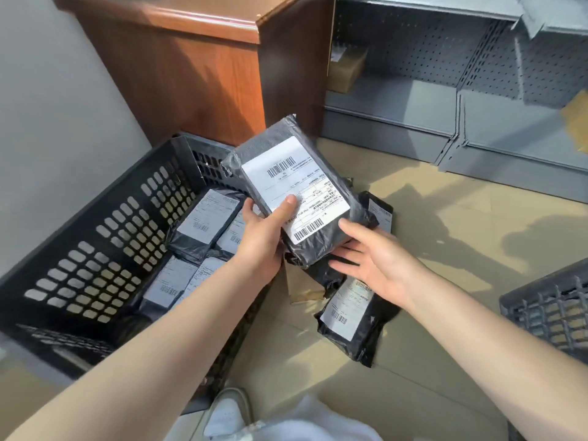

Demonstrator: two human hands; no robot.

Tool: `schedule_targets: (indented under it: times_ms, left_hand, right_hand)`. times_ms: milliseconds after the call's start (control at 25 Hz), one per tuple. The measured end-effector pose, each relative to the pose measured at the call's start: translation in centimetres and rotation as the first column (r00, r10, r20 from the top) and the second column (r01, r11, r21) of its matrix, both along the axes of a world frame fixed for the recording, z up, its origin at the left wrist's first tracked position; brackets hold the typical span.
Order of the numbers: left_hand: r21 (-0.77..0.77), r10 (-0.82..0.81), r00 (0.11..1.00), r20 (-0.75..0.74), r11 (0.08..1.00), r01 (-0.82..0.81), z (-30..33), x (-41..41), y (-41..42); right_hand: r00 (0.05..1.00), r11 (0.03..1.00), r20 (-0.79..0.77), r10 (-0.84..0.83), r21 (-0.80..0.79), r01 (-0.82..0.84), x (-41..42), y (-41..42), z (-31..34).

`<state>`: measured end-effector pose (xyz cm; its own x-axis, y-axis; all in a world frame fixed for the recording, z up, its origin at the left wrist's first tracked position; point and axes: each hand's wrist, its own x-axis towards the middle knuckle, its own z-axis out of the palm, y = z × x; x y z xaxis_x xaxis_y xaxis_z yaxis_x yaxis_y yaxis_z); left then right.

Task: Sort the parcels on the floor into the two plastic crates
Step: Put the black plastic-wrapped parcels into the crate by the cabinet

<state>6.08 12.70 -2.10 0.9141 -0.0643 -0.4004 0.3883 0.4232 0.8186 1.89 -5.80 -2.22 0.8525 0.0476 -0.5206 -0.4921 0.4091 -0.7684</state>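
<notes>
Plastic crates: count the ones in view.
2. One black crate stands at left, holding parcels; a second crate shows only a corner at the right edge. Others may sit outside the frame.

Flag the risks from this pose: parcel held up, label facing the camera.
1. The left hand alone grips the raised parcel; the right hand is open beside it. The slick wrap could slip.
2. The left thumb covers part of the shipping label, so a misread could send it to the wrong crate.
3. The parcel on the floor lies near the shoe, so it could get stepped on.
</notes>
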Motion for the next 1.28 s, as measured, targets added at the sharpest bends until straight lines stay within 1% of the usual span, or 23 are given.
schedule_targets:
  times_ms: [80,120,200,240,320,400,480,520,560,600,640,680,720,760,800,840,920,1000,1080,1120,1200,1280]
  left_hand:
    - [0.039,-0.030,0.999,-0.012,0.999,0.030,-0.2,0.0,1.3]
    - [0.071,-0.015,1.000,-0.011,0.997,0.016,-0.2,0.3,2.2]
    - [0.137,0.064,0.998,-0.010,0.989,-0.062,0.0,1.1,4.1]
    - [0.187,0.102,0.995,-0.017,0.978,-0.097,0.1,1.7,5.1]
    - [0.356,0.153,0.988,0.002,0.923,-0.144,0.5,2.7,6.8]
    - [0.481,0.212,0.972,0.103,0.844,-0.235,1.2,3.9,8.4]
    - [0.515,0.307,0.923,0.233,0.766,-0.385,2.5,5.0,10.5]
    - [0.554,0.291,0.901,0.321,0.714,-0.428,3.4,5.4,11.8]
    - [0.638,0.178,0.895,0.409,0.645,-0.420,4.1,5.8,13.1]
    - [0.754,-0.035,0.889,0.457,0.546,-0.366,4.6,6.2,14.3]
    - [0.869,-0.300,0.855,0.423,0.402,-0.288,5.1,6.6,15.3]
    - [0.950,-0.520,0.801,0.296,0.245,-0.192,5.8,6.8,15.8]
    - [0.992,-0.649,0.750,0.126,0.103,-0.077,6.2,6.9,15.8]
    - [0.999,-0.694,0.719,-0.036,-0.006,0.044,6.6,6.8,15.7]
    - [0.982,-0.679,0.714,-0.168,-0.056,0.178,6.6,6.8,15.5]
    - [0.951,-0.642,0.724,-0.252,-0.023,0.310,6.4,6.8,15.5]
    - [0.864,-0.580,0.732,-0.356,0.093,0.494,5.4,6.6,15.9]
    - [0.795,-0.579,0.720,-0.383,0.190,0.576,4.4,6.5,16.7]
    - [0.774,-0.588,0.721,-0.367,0.237,0.588,3.7,6.3,17.6]
    - [0.769,-0.574,0.735,-0.361,0.262,0.582,3.3,6.5,18.2]
    - [0.777,-0.504,0.783,-0.364,0.299,0.554,3.2,6.3,19.2]
    - [0.798,-0.369,0.859,-0.356,0.357,0.485,1.9,6.5,21.9]
  right_hand:
    - [0.996,0.990,0.042,-0.084,-0.108,0.088,1.0,1.1,0.2]
    - [0.992,0.983,0.074,-0.107,-0.144,0.116,1.6,1.6,0.4]
    - [0.988,0.969,0.120,-0.097,-0.216,0.121,2.6,2.4,1.1]
    - [0.988,0.963,0.131,-0.078,-0.247,0.109,3.2,2.8,1.3]
    - [0.987,0.956,0.143,-0.075,-0.270,0.112,4.3,3.6,1.7]
    - [0.986,0.945,0.139,-0.096,-0.297,0.134,5.7,4.6,2.4]
    - [0.983,0.934,0.137,-0.122,-0.318,0.160,7.1,5.2,2.9]
    - [0.981,0.927,0.145,-0.128,-0.335,0.171,7.6,5.5,3.1]
    - [0.981,0.919,0.158,-0.109,-0.360,0.160,8.0,6.0,3.5]
    - [0.982,0.912,0.177,-0.069,-0.388,0.134,8.2,6.5,3.6]
    - [0.981,0.899,0.192,-0.020,-0.426,0.101,8.4,7.1,3.7]
    - [0.977,0.884,0.207,0.044,-0.463,0.059,8.4,8.0,3.8]
    - [0.971,0.866,0.217,0.098,-0.500,0.024,8.5,8.8,3.8]
    - [0.965,0.852,0.222,0.142,-0.524,-0.005,8.5,9.7,3.8]
    - [0.960,0.834,0.221,0.170,-0.552,-0.021,8.7,10.5,3.6]
    - [0.959,0.824,0.218,0.183,-0.566,-0.029,8.8,11.1,3.3]
    - [0.956,0.829,0.223,0.193,-0.558,-0.038,8.8,12.2,2.6]
    - [0.948,0.840,0.249,0.200,-0.541,-0.035,8.8,13.0,1.8]
    - [0.947,0.839,0.247,0.203,-0.542,-0.039,9.0,13.7,1.1]
    - [0.949,0.840,0.239,0.205,-0.541,-0.045,9.0,14.1,0.6]
    - [0.952,0.831,0.208,0.223,-0.552,-0.074,8.6,14.7,-0.3]
    - [0.937,0.788,0.198,0.289,-0.604,-0.116,7.7,15.3,-1.4]
